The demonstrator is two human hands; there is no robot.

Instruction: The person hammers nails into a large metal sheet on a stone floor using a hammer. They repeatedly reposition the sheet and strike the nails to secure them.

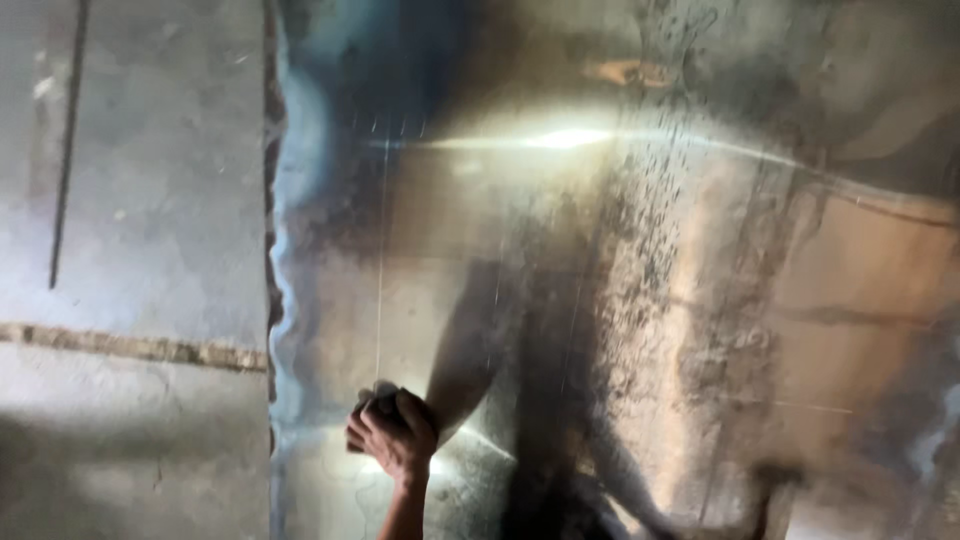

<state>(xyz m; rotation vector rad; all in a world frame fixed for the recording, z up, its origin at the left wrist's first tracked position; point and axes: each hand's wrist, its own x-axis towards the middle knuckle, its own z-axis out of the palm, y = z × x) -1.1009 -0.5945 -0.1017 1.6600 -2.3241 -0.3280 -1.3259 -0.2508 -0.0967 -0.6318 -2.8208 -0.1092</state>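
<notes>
- Fingers (375, 425) of the one hand (392, 432) in view curl narrow around a small dark thing (383, 397), pressed against the sheet (560, 300); I cannot tell what it is, since only its top edge peeks out above the knuckles.
- Which hand this is I cannot tell for sure; the forearm (405, 510) rises from the bottom edge, near the middle, and the thumb side seems to face right, so I take it for the left.
- No second hand shows anywhere.
- That sheet is shiny metal, standing upright and filling most of the view, smeared with dark streaks and speckled grime.
- A bright glare (565, 138) sits high on it, with a thin light line running off to either side.
- Dark blurred reflections run down its middle, below the glare and to the right of the hand.
- At the left, the sheet's wavy edge meets a grey wall (140, 200), rough like concrete.
- A pale horizontal seam (130, 347) crosses that wall, and a thin dark line (68, 140) runs down it near the left edge.
</notes>
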